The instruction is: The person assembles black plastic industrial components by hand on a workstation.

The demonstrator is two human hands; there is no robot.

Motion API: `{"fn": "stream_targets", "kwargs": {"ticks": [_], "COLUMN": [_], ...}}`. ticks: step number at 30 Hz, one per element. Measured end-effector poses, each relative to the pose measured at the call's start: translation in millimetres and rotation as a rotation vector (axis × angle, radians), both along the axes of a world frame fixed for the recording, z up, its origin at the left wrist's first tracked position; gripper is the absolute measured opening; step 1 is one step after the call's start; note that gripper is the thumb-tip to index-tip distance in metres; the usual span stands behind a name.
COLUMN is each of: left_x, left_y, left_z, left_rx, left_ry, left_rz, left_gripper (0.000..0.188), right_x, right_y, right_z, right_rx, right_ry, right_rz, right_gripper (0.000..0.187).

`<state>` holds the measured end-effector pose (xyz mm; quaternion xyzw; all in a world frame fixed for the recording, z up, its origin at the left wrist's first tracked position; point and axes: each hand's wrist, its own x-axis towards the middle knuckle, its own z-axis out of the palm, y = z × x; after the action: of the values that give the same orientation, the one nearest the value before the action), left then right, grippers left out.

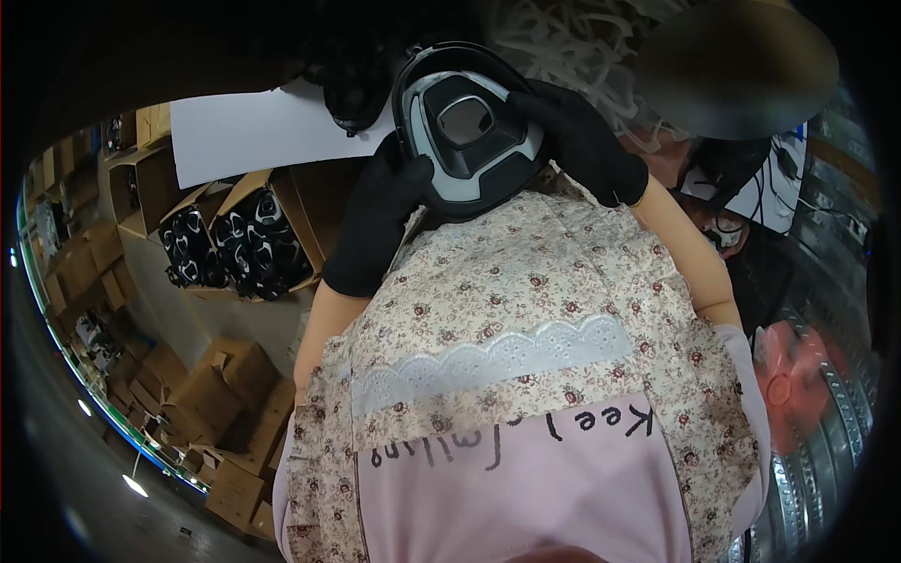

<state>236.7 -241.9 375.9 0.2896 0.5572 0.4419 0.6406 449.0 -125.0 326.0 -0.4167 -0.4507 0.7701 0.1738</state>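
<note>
Between my gloved hands is a black, rounded, roughly triangular shell piece (481, 167) with light grey trim and a small glossy window at its centre. I cannot tell its exact kind. My left hand (383, 211), in a black glove, is closed on its lower left edge, the thumb lying over the front. In a matching glove, my right hand (582, 141) grips its upper right side, fingers partly hidden. The piece is tilted toward me, its lower edge close to my flowered apron (507, 281). Beside it, at the far left, a dark object (352, 108) rests on a white sheet (249, 136).
Cartons of similar black-and-silver pieces (258, 239) stand at left, with stacked cardboard boxes (225, 394) below. Tangled pale strips (577, 56) lie at the back. A blurred round disc (737, 70) fills the far right. Dark cables (732, 174) and a red plastic thing (793, 380) are at right.
</note>
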Motion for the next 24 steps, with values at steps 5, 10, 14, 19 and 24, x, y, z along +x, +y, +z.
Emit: {"fn": "stream_targets", "kwargs": {"ticks": [5, 10, 14, 19, 24], "left_x": [-11, -52, -114, -126, -104], "left_y": [-16, -52, -174, -175, -31], "left_z": [-20, -100, -205, -274, -253], "left_rx": [0.164, -0.089, -0.092, -0.523, 0.187], "left_ry": [0.112, -0.078, 0.802, 0.816, 1.569], "left_rz": [-0.004, 0.529, 0.151, 0.116, 0.137], "left_gripper": [0.045, 0.044, 0.047, 0.050, 0.060], "right_x": [-16, -25, 35, 58, 76], "right_y": [-3, -8, 4, 4, 5], "right_z": [-19, -71, -139, -143, -160], "right_rx": [-0.024, 0.216, 0.191, 0.217, 0.170], "right_ry": [0.069, -0.039, -0.085, -0.161, 0.014], "right_rz": [0.041, -0.059, -0.159, -0.186, -0.363], "right_gripper": [0.041, 0.043, 0.032, 0.028, 0.029]}}
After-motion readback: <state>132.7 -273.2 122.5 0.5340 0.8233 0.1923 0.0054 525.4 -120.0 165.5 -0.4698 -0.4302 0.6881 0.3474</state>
